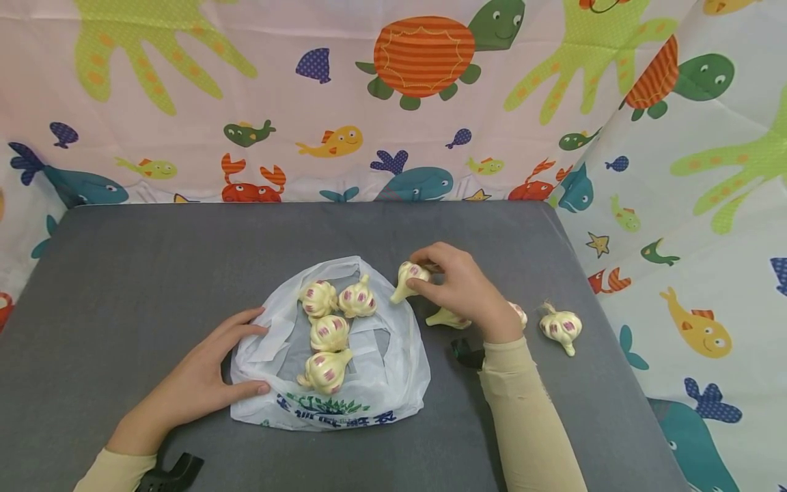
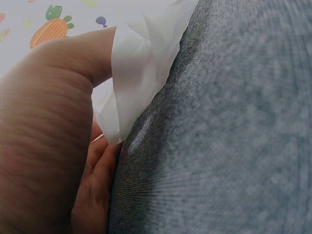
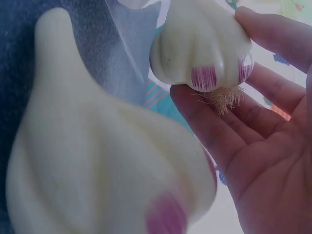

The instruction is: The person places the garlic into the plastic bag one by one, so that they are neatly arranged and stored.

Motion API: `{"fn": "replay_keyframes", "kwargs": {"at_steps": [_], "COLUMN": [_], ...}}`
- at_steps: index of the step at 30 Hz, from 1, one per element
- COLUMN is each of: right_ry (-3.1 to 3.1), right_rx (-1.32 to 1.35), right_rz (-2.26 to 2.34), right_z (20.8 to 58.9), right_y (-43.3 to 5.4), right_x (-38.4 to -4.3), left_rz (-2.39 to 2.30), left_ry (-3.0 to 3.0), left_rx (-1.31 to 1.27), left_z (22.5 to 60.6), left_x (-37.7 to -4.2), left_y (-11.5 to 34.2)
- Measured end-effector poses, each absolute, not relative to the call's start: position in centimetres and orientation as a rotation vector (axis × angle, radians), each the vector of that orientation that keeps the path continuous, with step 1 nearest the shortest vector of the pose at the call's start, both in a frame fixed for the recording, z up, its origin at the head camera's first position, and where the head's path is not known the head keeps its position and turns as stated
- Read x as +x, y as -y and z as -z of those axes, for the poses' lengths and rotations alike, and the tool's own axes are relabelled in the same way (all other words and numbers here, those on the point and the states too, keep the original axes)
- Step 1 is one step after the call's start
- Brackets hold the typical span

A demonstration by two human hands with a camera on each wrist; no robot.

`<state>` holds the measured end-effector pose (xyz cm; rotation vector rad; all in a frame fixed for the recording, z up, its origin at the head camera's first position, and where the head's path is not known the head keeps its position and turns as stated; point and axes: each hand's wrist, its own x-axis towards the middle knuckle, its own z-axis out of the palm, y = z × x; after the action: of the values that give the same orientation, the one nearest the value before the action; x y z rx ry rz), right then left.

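The right grip [image 1: 465, 288] pinches a garlic bulb [image 1: 407, 279] near the frame's middle, while the left grip [image 1: 205, 365], loosely spread, touches the lower-central plastic bag [image 1: 404, 372], probably steadying it.

White plastic bag [image 1: 406, 369], open, contains four garlic bulbs [image 1: 329, 333]. One purple-marked bulb [image 1: 408, 279] tilts by its rim; three others [image 1: 561, 328] lie toward the right edge of the table [image 1: 184, 260].

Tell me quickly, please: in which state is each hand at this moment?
Left hand: open, thumb and fingers apart, touching the plastic bag.
Right hand: closed, holding one garlic bulb between thumb and fingers.
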<state>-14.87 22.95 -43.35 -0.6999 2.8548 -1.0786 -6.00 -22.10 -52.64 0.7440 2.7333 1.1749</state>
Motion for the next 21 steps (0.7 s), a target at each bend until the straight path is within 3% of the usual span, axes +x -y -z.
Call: {"fn": "replay_keyframes", "kwargs": {"at_steps": [21], "right_ry": [-2.804], "right_rx": [-0.806], "right_rz": [1.035], "right_z": [44.0], "right_y": [-21.0], "right_x": [-14.6], "left_rz": [-1.208], "left_ry": [-2.728], "left_rx": [0.768], "left_z": [52.4], "left_x": [-6.0], "left_y": [21.9]}}
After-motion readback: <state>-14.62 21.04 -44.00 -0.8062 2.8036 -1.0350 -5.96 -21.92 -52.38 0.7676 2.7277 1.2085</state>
